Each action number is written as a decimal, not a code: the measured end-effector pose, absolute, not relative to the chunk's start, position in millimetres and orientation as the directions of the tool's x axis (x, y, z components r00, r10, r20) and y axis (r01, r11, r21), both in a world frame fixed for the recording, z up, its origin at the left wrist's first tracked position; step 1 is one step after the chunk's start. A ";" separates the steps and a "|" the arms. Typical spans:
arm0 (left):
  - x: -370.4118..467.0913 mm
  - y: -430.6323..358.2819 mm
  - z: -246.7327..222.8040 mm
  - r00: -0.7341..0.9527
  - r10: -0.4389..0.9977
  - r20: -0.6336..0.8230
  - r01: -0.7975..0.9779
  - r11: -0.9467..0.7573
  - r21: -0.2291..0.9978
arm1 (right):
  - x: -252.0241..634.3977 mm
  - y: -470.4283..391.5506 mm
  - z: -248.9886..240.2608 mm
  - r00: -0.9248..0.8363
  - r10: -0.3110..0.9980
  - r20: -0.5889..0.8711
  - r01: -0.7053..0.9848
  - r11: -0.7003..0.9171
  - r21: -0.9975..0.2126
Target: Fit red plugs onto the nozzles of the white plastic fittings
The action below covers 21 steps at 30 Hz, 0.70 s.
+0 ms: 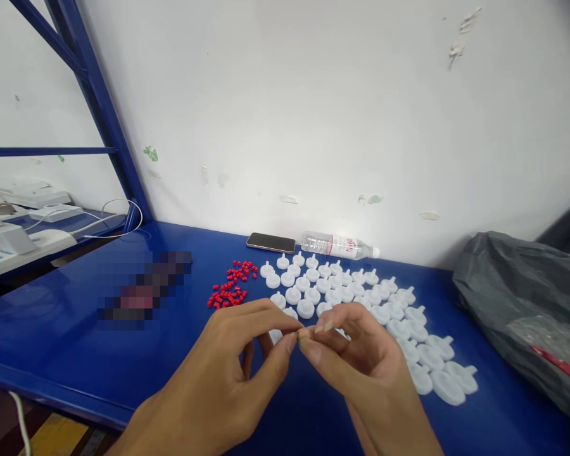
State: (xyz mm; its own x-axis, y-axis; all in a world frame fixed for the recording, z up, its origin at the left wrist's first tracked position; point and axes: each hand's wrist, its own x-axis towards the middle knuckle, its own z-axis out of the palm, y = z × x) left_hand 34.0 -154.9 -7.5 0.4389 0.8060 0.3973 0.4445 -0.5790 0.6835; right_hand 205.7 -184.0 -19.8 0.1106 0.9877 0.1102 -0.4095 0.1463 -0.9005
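My left hand (237, 361) and my right hand (365, 361) meet above the blue table (185, 354), each with thumb and fingers pinched together. Their fingertips touch; anything between them is too small or hidden to make out. Just beyond and to the right lie many white round plastic pieces (305, 308) with short stems, some partly covered by my hands. Small red pieces (227, 295) are scattered behind my left hand, to the left of the white ones.
A phone (270, 242) and a clear bottle (337, 246) lie by the wall. At the right is a dark plastic bag (508, 291). A blurred patch (147, 291) covers something at left. White power strips (52, 244) and cables sit beyond the blue frame (99, 107).
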 end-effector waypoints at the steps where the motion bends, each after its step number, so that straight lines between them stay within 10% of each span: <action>1: 34.0 -154.5 -8.7 0.442 0.800 0.404 0.432 -0.585 0.686 | 204.9 -184.2 -19.8 0.115 0.987 0.112 -0.409 0.150 -0.900; 21: 31.8 -147.2 -7.5 0.495 0.766 0.410 0.298 -0.593 0.748 | 204.6 -185.3 -16.4 0.158 0.976 0.146 -0.379 0.197 -0.904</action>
State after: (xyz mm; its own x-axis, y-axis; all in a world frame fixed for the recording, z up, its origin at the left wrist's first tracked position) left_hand 31.8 -147.2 -7.5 0.4949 0.7661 0.4099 0.2978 -0.5928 0.7483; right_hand 204.6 -185.3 -16.4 0.1584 0.9765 0.1462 -0.3790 0.1968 -0.9042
